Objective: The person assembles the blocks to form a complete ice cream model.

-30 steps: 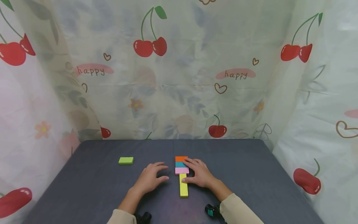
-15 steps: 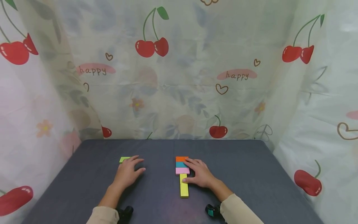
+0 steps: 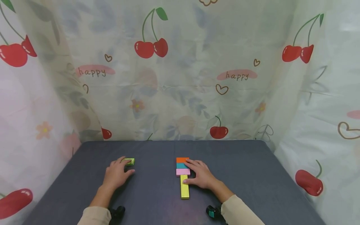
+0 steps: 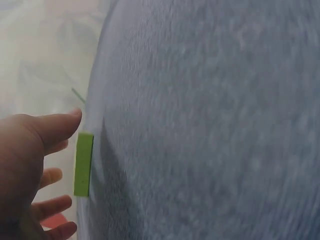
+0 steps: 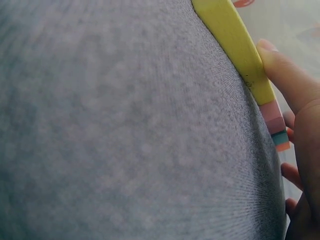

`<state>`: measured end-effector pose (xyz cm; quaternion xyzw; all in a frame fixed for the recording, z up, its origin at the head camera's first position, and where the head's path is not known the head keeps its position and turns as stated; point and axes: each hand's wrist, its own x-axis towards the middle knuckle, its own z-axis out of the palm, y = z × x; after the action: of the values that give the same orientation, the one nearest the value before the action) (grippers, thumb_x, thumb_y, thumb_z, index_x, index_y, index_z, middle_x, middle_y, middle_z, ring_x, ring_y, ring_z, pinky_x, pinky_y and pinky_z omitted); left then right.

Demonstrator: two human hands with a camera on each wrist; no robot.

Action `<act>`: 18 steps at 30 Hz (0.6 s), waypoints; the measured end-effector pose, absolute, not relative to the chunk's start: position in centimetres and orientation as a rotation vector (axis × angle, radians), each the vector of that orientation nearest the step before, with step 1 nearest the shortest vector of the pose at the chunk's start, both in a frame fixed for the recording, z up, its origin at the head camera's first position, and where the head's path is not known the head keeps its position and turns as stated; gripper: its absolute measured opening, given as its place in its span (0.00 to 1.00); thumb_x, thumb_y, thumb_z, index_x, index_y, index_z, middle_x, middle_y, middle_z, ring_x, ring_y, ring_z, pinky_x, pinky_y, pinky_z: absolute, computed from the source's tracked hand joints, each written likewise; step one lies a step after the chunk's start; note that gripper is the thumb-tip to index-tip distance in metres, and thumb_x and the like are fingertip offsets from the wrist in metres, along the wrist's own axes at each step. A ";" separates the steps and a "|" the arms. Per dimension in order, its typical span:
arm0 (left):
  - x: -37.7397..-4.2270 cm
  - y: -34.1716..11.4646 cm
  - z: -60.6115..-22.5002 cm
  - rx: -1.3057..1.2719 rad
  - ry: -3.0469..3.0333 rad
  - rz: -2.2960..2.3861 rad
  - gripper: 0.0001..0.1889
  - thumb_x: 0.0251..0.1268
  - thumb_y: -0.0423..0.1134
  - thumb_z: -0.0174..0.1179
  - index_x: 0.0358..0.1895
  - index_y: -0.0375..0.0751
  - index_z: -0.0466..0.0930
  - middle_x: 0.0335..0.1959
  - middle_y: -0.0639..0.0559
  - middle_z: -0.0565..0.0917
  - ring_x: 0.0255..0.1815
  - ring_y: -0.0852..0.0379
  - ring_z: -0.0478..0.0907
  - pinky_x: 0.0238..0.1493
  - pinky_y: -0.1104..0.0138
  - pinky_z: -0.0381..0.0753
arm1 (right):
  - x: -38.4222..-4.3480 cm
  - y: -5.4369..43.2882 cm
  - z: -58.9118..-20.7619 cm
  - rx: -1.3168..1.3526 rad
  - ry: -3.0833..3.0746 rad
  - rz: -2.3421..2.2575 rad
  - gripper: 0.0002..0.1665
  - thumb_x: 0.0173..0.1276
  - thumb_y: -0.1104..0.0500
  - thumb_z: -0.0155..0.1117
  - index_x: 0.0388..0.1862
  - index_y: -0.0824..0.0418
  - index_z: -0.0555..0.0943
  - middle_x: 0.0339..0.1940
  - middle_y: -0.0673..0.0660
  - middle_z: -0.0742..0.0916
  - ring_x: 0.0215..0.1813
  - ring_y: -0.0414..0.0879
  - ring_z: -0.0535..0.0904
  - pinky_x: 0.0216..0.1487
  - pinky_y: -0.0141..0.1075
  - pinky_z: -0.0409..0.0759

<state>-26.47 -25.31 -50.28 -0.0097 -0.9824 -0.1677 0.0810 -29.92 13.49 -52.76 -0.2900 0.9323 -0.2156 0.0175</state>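
My left hand [image 3: 116, 173] is around the left end of a small green block [image 3: 132, 162], fingers over its far side and thumb in front of it. In the left wrist view, the thumb and fingers stand spread about the green block [image 4: 83, 165]. My right hand [image 3: 203, 175] lies with its thumb on a long yellow block [image 3: 184, 191] and its fingertips on the stacked row beyond. That row runs from a pink block [image 3: 182, 172] through a teal block [image 3: 180, 165] to an orange block [image 3: 181, 159]. In the right wrist view the thumb presses the yellow block [image 5: 240, 50].
All blocks lie flat on a dark grey table [image 3: 157, 206]. A cherry-printed curtain [image 3: 185, 103] hangs behind and on both sides. Black straps or devices [image 3: 213, 212] are worn at both wrists.
My left hand has moved left from the middle of the table to the green block and now reaches around its left end. The right hand and the row of blocks have stayed put.
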 end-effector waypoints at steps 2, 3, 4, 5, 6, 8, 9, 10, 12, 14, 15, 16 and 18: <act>-26.4 -25.7 -50.3 -0.003 -2.955 -0.499 0.31 0.61 0.51 0.66 0.64 0.39 0.74 0.67 0.31 0.66 0.63 0.28 0.63 0.53 0.35 0.63 | -29.9 13.5 -52.8 -0.900 2.897 -0.673 0.53 0.57 0.25 0.60 0.76 0.49 0.63 0.76 0.52 0.65 0.72 0.56 0.58 0.68 0.61 0.53; -26.4 -25.9 -50.3 0.008 -2.966 -0.503 0.31 0.62 0.51 0.66 0.64 0.39 0.74 0.67 0.31 0.66 0.63 0.28 0.63 0.53 0.35 0.63 | -29.9 13.5 -52.8 -0.900 2.897 -0.674 0.53 0.57 0.25 0.60 0.76 0.49 0.63 0.76 0.52 0.65 0.72 0.56 0.58 0.68 0.61 0.53; -26.4 -26.0 -50.2 0.020 -2.977 -0.510 0.31 0.62 0.51 0.65 0.64 0.39 0.74 0.67 0.31 0.66 0.62 0.28 0.63 0.52 0.35 0.64 | -29.9 13.5 -52.8 -0.900 2.898 -0.674 0.53 0.57 0.25 0.60 0.76 0.49 0.63 0.75 0.52 0.65 0.72 0.56 0.58 0.68 0.61 0.53; -26.3 -26.1 -50.1 0.029 -2.988 -0.517 0.30 0.62 0.51 0.65 0.64 0.39 0.74 0.66 0.30 0.66 0.61 0.28 0.64 0.52 0.35 0.64 | -29.8 13.5 -52.7 -0.900 2.896 -0.676 0.53 0.57 0.25 0.61 0.76 0.49 0.63 0.76 0.52 0.65 0.72 0.56 0.58 0.68 0.61 0.53; -26.3 -26.2 -50.0 0.034 -3.000 -0.528 0.30 0.63 0.51 0.65 0.64 0.39 0.74 0.66 0.30 0.66 0.61 0.28 0.64 0.51 0.35 0.64 | -29.8 13.4 -52.7 -0.900 2.896 -0.678 0.53 0.57 0.26 0.61 0.76 0.49 0.63 0.75 0.52 0.65 0.72 0.56 0.58 0.68 0.61 0.53; -26.3 -26.4 -49.7 0.040 -3.017 -0.547 0.29 0.63 0.51 0.64 0.64 0.39 0.75 0.65 0.30 0.67 0.60 0.28 0.65 0.50 0.36 0.65 | -29.8 13.4 -52.8 -0.901 2.896 -0.679 0.53 0.57 0.26 0.61 0.76 0.49 0.63 0.75 0.52 0.65 0.72 0.56 0.58 0.68 0.61 0.53; -26.3 -26.4 -49.6 0.044 -3.024 -0.554 0.29 0.64 0.50 0.64 0.64 0.39 0.75 0.64 0.30 0.67 0.60 0.29 0.65 0.50 0.36 0.65 | -29.8 13.4 -52.8 -0.900 2.896 -0.680 0.53 0.57 0.25 0.61 0.76 0.49 0.63 0.75 0.52 0.65 0.72 0.56 0.58 0.68 0.61 0.53; -26.3 -26.4 -49.4 0.047 -3.028 -0.557 0.28 0.64 0.50 0.64 0.64 0.39 0.75 0.64 0.30 0.68 0.60 0.29 0.65 0.50 0.36 0.65 | -29.8 13.4 -52.8 -0.900 2.897 -0.681 0.53 0.57 0.25 0.60 0.76 0.49 0.63 0.75 0.52 0.65 0.72 0.56 0.58 0.68 0.61 0.53; -26.4 -26.3 -49.1 0.048 -3.037 -0.559 0.28 0.64 0.50 0.64 0.63 0.39 0.76 0.63 0.30 0.68 0.59 0.29 0.65 0.50 0.36 0.65 | -29.8 13.4 -52.8 -0.898 2.897 -0.683 0.53 0.57 0.25 0.60 0.76 0.49 0.64 0.75 0.52 0.65 0.72 0.56 0.58 0.68 0.61 0.53; -26.4 -26.3 -49.1 0.052 -3.041 -0.562 0.27 0.64 0.49 0.64 0.63 0.40 0.77 0.62 0.30 0.69 0.58 0.30 0.66 0.49 0.37 0.65 | -29.8 13.4 -52.8 -0.896 2.897 -0.679 0.53 0.57 0.25 0.60 0.76 0.49 0.64 0.75 0.52 0.65 0.72 0.56 0.58 0.67 0.61 0.53; -26.4 -26.3 -49.1 0.052 -3.042 -0.564 0.27 0.63 0.49 0.64 0.63 0.41 0.77 0.62 0.30 0.69 0.58 0.30 0.66 0.49 0.37 0.65 | -29.8 13.4 -52.7 -0.896 2.898 -0.676 0.53 0.57 0.25 0.60 0.76 0.49 0.64 0.75 0.52 0.65 0.72 0.56 0.58 0.67 0.61 0.53; -26.4 -26.3 -49.1 0.050 -3.042 -0.566 0.27 0.63 0.49 0.65 0.63 0.41 0.77 0.62 0.31 0.69 0.58 0.30 0.66 0.49 0.37 0.66 | -29.8 13.4 -52.7 -0.895 2.897 -0.673 0.53 0.57 0.25 0.60 0.76 0.49 0.63 0.76 0.52 0.65 0.72 0.56 0.58 0.67 0.61 0.53; -26.5 -26.3 -49.1 0.049 -3.042 -0.570 0.26 0.63 0.49 0.65 0.63 0.42 0.78 0.61 0.31 0.69 0.57 0.31 0.66 0.48 0.38 0.66 | -29.8 13.4 -52.7 -0.896 2.898 -0.669 0.53 0.57 0.25 0.60 0.76 0.49 0.63 0.76 0.52 0.65 0.72 0.56 0.58 0.67 0.61 0.53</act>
<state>-26.50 -26.31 -49.12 0.0159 -0.9825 -0.1842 0.0233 -29.83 13.42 -52.66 -0.2885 0.9328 -0.2154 0.0178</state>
